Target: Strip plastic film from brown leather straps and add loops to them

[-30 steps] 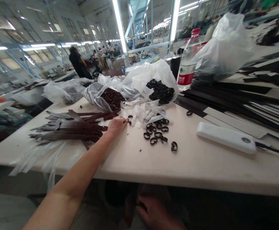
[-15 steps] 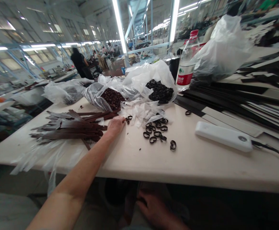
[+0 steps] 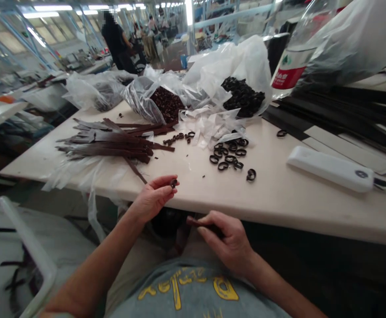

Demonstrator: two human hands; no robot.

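My left hand [image 3: 153, 197] is at the table's front edge, its fingertips pinched on a small dark brown loop [image 3: 173, 182]. Below the table edge, over my lap, my right hand [image 3: 226, 238] is closed on the end of a dark brown strap [image 3: 196, 222]. A pile of brown straps [image 3: 110, 142] lies on the cream table [image 3: 279, 194] to the left. Several small brown loops [image 3: 179, 137] sit beside it, and black loops [image 3: 229, 157] lie loose in the middle.
Plastic bags hold brown loops [image 3: 166, 102] and black loops [image 3: 243, 96] at the back. A white device [image 3: 328, 168] with a cable lies at the right, near black strips [image 3: 345, 115] and a water bottle [image 3: 295, 66]. A white bin rim [image 3: 24, 238] stands at lower left. A person [image 3: 115, 37] stands far behind.
My left hand has drawn back from the loops on the table to the front edge, with one brown loop pinched. My right hand has risen into view holding a strap. The camera tilted down.
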